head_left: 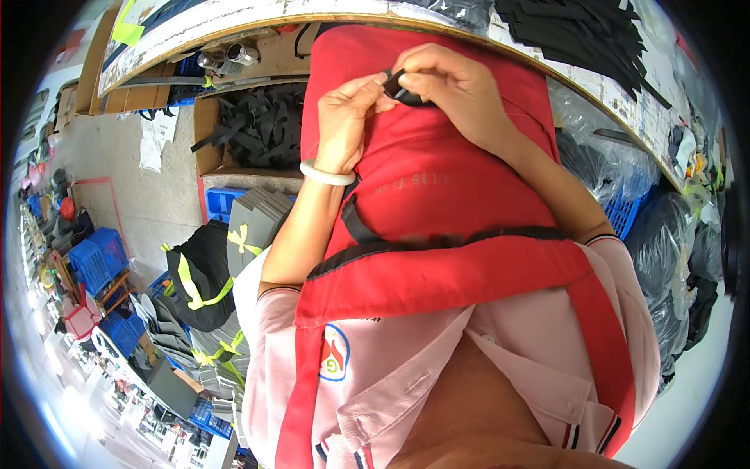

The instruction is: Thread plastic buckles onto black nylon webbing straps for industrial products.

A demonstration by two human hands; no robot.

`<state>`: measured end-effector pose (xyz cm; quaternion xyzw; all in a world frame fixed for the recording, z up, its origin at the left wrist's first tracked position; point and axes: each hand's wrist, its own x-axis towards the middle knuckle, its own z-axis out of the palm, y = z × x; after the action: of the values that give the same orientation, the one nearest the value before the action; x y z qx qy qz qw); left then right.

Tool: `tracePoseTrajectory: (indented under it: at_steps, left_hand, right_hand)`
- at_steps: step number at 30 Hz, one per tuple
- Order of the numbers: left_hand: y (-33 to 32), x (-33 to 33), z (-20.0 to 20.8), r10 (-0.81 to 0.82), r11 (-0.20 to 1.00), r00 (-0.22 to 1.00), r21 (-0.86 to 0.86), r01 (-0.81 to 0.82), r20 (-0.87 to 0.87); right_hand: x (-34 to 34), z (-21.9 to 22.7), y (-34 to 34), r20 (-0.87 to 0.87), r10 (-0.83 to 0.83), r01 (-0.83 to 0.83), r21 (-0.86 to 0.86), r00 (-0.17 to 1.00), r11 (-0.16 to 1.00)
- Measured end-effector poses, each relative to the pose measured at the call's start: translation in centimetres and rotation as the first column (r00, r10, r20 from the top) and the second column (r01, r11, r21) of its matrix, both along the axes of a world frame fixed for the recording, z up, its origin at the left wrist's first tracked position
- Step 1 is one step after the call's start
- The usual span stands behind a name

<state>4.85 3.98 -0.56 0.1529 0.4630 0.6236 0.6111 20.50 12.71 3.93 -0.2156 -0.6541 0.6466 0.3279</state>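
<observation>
Over the lap of my red apron (437,148), both hands hold one small, dark piece of black strap (406,97). My left hand (353,108), with a white bangle (326,173) on its wrist, pinches one end between thumb and fingertips. From the other side my right hand (457,84) grips it, thumb and fingers closed on a curved part. The fingers cover much of the piece, so I cannot tell its exact shape or whether a buckle is on it.
A cardboard box (209,133) full of black strap pieces stands left of my lap. Along the far side runs a white worktable (469,22), with a pile of black strips (582,35) at right. Grey bundles with yellow ties (250,227) and blue crates (98,258) sit left; plastic bags (664,242) lie right.
</observation>
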Motion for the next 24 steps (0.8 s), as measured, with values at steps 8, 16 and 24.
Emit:
tracePoseTrajectory:
  at_steps: [8,16,24]
  left_hand:
    - [0.5,1.3,1.6,0.154,0.985,0.952,0.114,-0.127,-0.264]
    - [-0.1,0.9,1.3,0.18,0.98,0.903,0.15,-0.13,-0.391]
    - [-3.9,-3.9,5.0,0.075,0.995,0.857,0.097,-0.029,-0.51]
  right_hand:
    - [1.1,0.2,0.6,0.35,0.086,0.006,-0.255,0.933,0.967]
    - [0.6,-1.4,1.3,0.181,0.139,-0.034,-0.487,0.974,0.873]
    - [-0.4,-2.8,3.0,0.208,0.055,0.018,-0.337,0.977,0.941]
